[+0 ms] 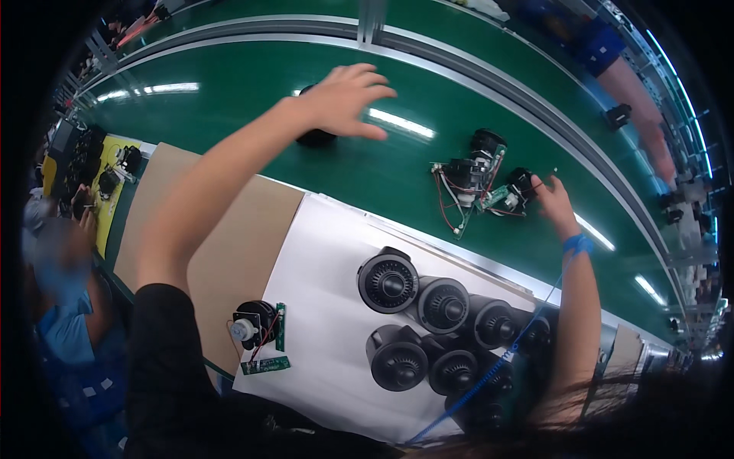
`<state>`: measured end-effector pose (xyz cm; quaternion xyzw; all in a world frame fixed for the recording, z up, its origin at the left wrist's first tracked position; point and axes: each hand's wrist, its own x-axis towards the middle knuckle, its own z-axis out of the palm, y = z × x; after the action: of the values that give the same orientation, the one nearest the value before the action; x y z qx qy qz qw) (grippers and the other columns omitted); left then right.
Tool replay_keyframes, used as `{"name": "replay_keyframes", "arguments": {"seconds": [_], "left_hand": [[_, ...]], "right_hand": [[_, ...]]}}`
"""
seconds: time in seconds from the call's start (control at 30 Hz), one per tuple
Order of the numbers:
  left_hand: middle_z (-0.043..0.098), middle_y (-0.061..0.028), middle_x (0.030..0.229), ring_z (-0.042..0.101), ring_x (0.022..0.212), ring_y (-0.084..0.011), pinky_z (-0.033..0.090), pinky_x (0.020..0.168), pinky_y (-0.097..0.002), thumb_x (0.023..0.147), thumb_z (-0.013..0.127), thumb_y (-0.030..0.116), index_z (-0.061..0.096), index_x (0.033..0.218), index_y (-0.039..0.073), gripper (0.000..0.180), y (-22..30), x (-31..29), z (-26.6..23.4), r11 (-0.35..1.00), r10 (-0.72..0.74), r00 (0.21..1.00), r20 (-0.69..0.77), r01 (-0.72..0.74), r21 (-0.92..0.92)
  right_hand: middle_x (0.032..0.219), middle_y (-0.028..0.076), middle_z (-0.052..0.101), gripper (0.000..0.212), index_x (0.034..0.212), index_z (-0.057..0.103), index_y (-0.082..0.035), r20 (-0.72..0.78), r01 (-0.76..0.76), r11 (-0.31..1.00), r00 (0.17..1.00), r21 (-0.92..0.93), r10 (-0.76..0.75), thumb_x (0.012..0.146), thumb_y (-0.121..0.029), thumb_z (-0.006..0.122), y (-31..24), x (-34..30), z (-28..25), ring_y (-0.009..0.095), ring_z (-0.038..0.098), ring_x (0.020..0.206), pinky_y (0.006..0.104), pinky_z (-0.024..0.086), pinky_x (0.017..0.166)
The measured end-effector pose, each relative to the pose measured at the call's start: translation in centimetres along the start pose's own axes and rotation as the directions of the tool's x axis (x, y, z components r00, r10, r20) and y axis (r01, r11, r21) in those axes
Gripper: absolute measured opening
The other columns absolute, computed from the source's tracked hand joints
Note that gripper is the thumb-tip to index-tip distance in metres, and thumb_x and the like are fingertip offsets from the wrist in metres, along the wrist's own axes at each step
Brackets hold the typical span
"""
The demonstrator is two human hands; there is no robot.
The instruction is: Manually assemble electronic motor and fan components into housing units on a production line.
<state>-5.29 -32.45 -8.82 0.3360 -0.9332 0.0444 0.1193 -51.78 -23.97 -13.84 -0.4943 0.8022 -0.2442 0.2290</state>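
My left hand (348, 99) stretches over the green belt with its fingers spread and nothing in them. Beneath its wrist a round black part (316, 138) rests on the belt, mostly covered by the hand. To the right lies a cluster of black motor assemblies (468, 174) with red wires and a green circuit board (493, 200). My right hand (554, 203) is beside the black round end (521, 183) of that cluster. Its thumb and a finger stand apart, the thumb close to or touching that end; the other fingers are partly hidden.
Several black cylindrical housings (392, 283) stand on a white sheet (321, 306) nearer me. Left of them sits another motor with green boards (258, 325), beside brown cardboard (237, 222). A blue coiled cord (489, 367) runs from my right wrist. At far left is another person (69, 298).
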Motion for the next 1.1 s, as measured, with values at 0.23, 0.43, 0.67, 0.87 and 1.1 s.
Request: {"name": "replay_keyframes", "arguments": {"seconds": [0.23,0.43,0.67,0.87,1.1], "left_hand": [[0.053,-0.0141,0.129,0.044,0.126,-0.0326,0.039,0.104,-0.0436,0.078,0.073,0.044,0.05,0.132,0.008,0.069,7.1,2.9,4.7,0.97,0.138,0.99,-0.006,-0.137,-0.201],[0.053,-0.0134,0.13,0.047,0.124,-0.0332,0.042,0.103,-0.0422,0.078,0.073,0.046,0.049,0.135,0.01,0.071,9.0,4.3,5.9,0.89,-0.144,0.989,0.028,0.142,-0.433],[0.067,-0.0174,0.109,0.064,0.104,-0.0321,0.051,0.091,-0.0401,0.07,0.078,0.045,0.067,0.115,0.005,0.061,9.5,6.4,6.3,0.794,-0.216,0.931,0.295,0.343,-0.502],[0.066,-0.016,0.109,0.063,0.101,-0.0337,0.052,0.09,-0.04,0.065,0.08,0.035,0.066,0.109,0.002,0.057,6.5,2.4,3.6,0.879,-0.294,0.939,-0.178,0.192,-0.437],[0.066,-0.0123,0.111,0.065,0.1,-0.0277,0.053,0.089,-0.0327,0.069,0.083,0.018,0.063,0.111,0.002,0.05,6.9,-7.2,-15.5,0.965,0.055,0.753,-0.656,-0.208,-0.157]], "right_hand": [[0.12,0.019,0.059,0.096,0.144,0.036,-0.001,0.161,-0.111,0.975,0.984,0.194,0.079,0.072,-0.042,0.084,-2.4,0.9,1.6,0.026,0.062,0.102,0.0375,0.052,0.085],[0.129,0.022,0.052,0.093,0.144,0.035,0.003,-0.17,0.281,0.863,0.958,0.42,-0.23,0.073,-0.03,0.086,-4.5,-5.7,-4.8,0.024,0.058,0.11,0.0331,0.049,0.091],[0.124,0.011,0.056,0.062,0.142,0.034,-0.003,-0.528,0.631,0.551,0.77,0.546,-0.359,0.09,-0.01,0.068,-9.5,-15.6,-11.7,0.018,0.059,0.105,0.0298,0.051,0.088],[0.125,0.011,0.056,0.06,0.142,0.035,-0.004,-0.667,0.76,0.349,0.649,0.548,-0.366,0.092,-0.017,0.066,-11.5,-19.9,-18.0,0.023,0.058,0.108,0.0323,0.05,0.09],[0.144,0.015,0.045,0.065,0.141,0.04,0.0,-0.555,0.615,0.128,0.768,0.778,-0.321,0.096,-0.043,0.056,-11.2,-34.8,-20.6,0.028,0.046,0.13,0.0422,0.035,0.111]]}}
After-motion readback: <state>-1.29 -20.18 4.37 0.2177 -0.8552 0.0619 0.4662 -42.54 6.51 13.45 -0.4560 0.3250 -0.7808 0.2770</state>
